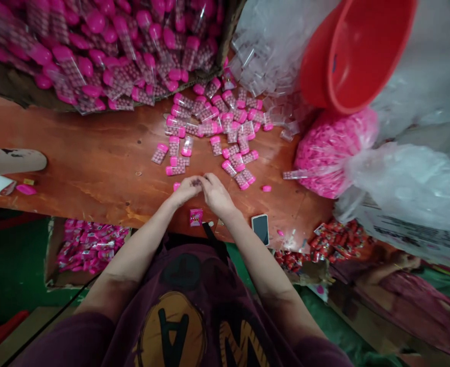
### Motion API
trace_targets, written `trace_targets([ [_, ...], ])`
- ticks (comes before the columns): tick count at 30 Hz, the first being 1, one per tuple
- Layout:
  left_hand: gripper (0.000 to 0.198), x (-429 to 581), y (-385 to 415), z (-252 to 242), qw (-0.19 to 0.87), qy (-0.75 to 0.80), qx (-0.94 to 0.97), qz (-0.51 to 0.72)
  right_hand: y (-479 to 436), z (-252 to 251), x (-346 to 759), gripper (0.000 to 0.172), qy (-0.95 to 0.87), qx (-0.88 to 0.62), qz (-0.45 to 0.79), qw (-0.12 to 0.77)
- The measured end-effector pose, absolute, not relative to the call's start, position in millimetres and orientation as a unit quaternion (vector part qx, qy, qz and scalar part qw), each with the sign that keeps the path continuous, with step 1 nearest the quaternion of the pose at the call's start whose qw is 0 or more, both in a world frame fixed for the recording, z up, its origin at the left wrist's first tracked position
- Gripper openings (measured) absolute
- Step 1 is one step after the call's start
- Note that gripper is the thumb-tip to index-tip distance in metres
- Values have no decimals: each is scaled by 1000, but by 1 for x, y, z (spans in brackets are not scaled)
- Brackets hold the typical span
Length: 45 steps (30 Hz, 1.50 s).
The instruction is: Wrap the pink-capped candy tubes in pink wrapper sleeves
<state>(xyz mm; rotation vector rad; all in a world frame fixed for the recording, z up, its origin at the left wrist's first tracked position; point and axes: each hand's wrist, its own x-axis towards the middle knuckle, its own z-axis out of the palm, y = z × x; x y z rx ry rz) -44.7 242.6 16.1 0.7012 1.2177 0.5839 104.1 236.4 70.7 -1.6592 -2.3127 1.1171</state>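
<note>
My left hand (188, 188) and my right hand (215, 194) meet low over the wooden table, fingertips pressed together. Whatever they pinch is hidden by the fingers. A pink cap (176, 186) shows just beside my left hand; I cannot tell whether it touches the hand. Beyond my fingers lie many small clear containers (208, 127) with pink caps, filled with small pink balls. Nearer my body, between my forearms, is a small pink printed packet (196, 217). A loose pink cap (266, 188) sits to the right of my right hand.
A carton (26, 97) heaped with filled containers stands back left. Clear empty containers (263, 66), a red bucket (324, 66) and a bag of pink caps (324, 148) are at right. A phone (260, 229) lies near the edge; a box of pink packets (91, 247) sits below left.
</note>
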Motion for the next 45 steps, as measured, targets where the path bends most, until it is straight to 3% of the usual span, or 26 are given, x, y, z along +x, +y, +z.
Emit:
trace_targets([
  [5,12,-18,254,23,746,519,333,250,230,79,125,48,-740,-579,337,60],
  [9,15,-6,261,29,744,509,361,240,232,81,137,37,-746,-580,319,77],
  [14,21,-6,280,29,676,558,411,250,287,58,164,25,-673,-643,319,179],
  [19,21,-10,342,26,550,609,473,321,373,29,167,39,-614,-723,245,199],
  [22,21,-7,379,18,496,594,537,336,403,20,151,57,-627,-733,216,148],
  [25,24,-4,395,7,445,571,617,308,408,12,141,57,-648,-721,221,110],
  [34,16,-30,330,-2,323,536,752,207,326,-13,178,53,-656,-709,204,159],
  [38,18,-45,295,-3,319,551,744,201,299,-16,192,57,-623,-747,189,134],
  [45,20,-59,260,6,415,614,589,321,392,-4,177,59,-643,-745,135,116],
])
